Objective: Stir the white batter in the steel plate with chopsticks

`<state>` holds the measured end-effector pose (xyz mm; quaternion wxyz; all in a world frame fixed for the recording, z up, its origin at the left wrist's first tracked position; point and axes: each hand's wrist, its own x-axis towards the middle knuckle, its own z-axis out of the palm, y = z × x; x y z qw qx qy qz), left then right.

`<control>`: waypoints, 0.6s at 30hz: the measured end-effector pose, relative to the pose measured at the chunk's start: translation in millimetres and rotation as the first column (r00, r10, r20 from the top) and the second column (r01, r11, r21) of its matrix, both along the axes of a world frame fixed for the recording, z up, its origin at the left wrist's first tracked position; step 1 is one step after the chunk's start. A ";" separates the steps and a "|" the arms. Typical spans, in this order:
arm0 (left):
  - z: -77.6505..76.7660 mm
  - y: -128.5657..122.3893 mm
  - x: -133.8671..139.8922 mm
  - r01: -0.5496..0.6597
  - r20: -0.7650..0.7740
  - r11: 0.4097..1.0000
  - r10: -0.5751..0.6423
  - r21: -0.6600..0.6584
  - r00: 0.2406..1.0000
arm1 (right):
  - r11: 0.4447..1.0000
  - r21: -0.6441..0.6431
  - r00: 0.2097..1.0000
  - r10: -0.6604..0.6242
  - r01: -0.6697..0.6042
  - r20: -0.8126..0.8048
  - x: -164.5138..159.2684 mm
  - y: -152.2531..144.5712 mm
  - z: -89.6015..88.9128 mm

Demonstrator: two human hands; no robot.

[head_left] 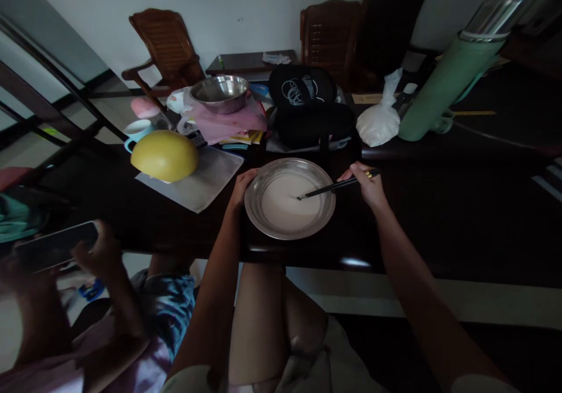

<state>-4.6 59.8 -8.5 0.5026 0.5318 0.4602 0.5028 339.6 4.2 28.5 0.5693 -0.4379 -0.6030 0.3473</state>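
A wide metal bowl (327,208) sits near the front edge of the dark table, with a smooth off-white liquid (287,202) inside. My left hand (244,185) grips the bowl's left rim; part of its fingers is hidden at the side. In my right hand (367,183), closed around their upper end, are black chopsticks (336,185) with gold-coloured bands. They slant down to the left, and their tips dip into the liquid near the middle of the bowl.
Left of the bowl, a yellow bowl (165,156) lies upside down on a grey mat (199,191). Behind are a steel basin (222,95), a black case (309,118), a bag of white powder (378,125) and a tall green thermos (452,85). A person holds a phone (57,246) at lower left.
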 end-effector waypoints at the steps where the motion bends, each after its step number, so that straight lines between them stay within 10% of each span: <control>1: 0.5 -0.4 0.1 0.003 -0.006 1.000 -0.003 0.001 1.000 | 0.999 -0.005 0.999 0.034 -0.034 0.004 -0.8 -1.0 0.8; 18: 0.2 -0.4 1.5 0.003 0.028 1.000 -0.003 -0.010 1.000 | 0.987 0.008 0.978 0.159 -0.162 0.133 -8.9 -2.8 0.6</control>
